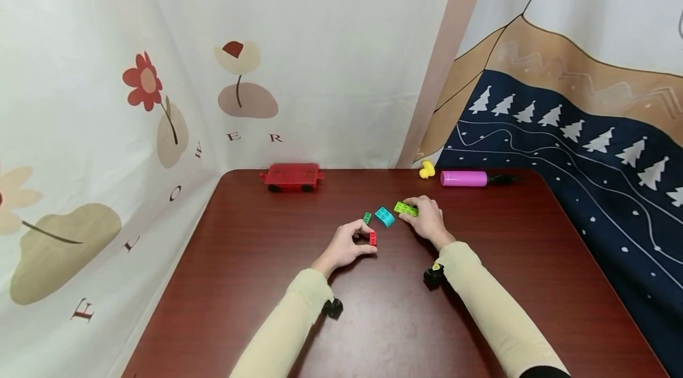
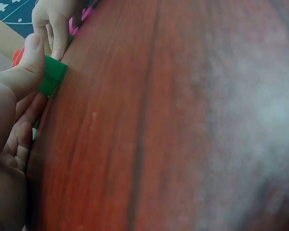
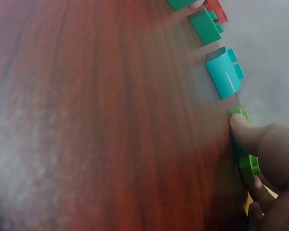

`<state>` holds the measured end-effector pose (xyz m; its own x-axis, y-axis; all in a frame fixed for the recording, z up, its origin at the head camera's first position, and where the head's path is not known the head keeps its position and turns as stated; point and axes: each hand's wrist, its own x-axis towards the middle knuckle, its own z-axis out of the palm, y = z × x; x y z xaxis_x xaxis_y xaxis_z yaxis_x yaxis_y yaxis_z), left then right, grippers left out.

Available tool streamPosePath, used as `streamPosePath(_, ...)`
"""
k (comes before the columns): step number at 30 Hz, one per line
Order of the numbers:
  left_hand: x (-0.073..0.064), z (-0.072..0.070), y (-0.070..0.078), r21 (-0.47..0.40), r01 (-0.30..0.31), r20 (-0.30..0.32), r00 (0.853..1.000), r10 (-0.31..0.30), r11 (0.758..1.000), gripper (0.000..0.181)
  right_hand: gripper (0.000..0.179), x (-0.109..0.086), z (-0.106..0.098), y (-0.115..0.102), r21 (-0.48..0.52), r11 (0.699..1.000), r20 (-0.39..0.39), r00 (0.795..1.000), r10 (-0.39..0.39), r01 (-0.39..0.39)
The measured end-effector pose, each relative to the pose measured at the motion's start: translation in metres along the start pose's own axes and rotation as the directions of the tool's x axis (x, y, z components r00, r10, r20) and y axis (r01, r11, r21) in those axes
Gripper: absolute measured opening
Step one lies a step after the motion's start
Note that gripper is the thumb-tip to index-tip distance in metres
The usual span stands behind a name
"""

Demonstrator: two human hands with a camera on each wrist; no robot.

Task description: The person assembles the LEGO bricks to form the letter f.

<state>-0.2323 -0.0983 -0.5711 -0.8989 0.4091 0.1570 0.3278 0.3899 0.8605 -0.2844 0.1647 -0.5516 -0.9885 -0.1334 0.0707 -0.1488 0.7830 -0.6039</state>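
My left hand (image 1: 347, 244) pinches a red toy brick (image 1: 373, 239) between thumb and fingers, low over the brown table. In the left wrist view a green brick (image 2: 53, 75) shows next to the red one by the thumb; I cannot tell whether they are joined. My right hand (image 1: 427, 218) grips a lime-green studded brick (image 1: 406, 208), its thumb (image 3: 240, 122) on one side. Between the hands lie a turquoise curved brick (image 1: 385, 217) and a small green brick (image 1: 367, 218), touched by neither hand as far as I see.
A red wheeled toy cart (image 1: 291, 175) stands at the table's back left. Along the back right edge are a yellow toy duck (image 1: 427, 169) and a purple cylinder (image 1: 464, 179) with a black end. Printed cloth (image 1: 331, 58) hangs behind the brown table (image 1: 224, 283).
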Motion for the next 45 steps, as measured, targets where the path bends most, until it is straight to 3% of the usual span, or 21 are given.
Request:
streamPosePath(19,0.0,0.002,0.006,-0.044,0.048,-0.016,0.999,-0.048,0.998,0.03,0.042,-0.019,-0.015,-0.009,0.191,0.971,-0.049,0.99,-0.135,0.142)
streamPosePath(28,0.001,0.001,0.006,-0.03,0.07,-0.013,0.997,-0.071,0.997,0.032,0.036,-0.032,-0.012,-0.023,0.283,0.934,0.013,0.972,-0.233,0.22)
streamPosePath(37,0.002,-0.001,0.004,-0.032,0.07,-0.004,0.998,-0.07,0.997,0.034,0.033,-0.042,0.006,-0.038,0.279,0.892,0.058,0.921,-0.385,0.356)
streamPosePath(45,0.004,-0.001,0.001,-0.001,0.059,-0.01,0.998,-0.059,0.998,0.034,0.029,-0.047,0.016,-0.047,0.231,0.871,0.07,0.885,-0.46,0.434)
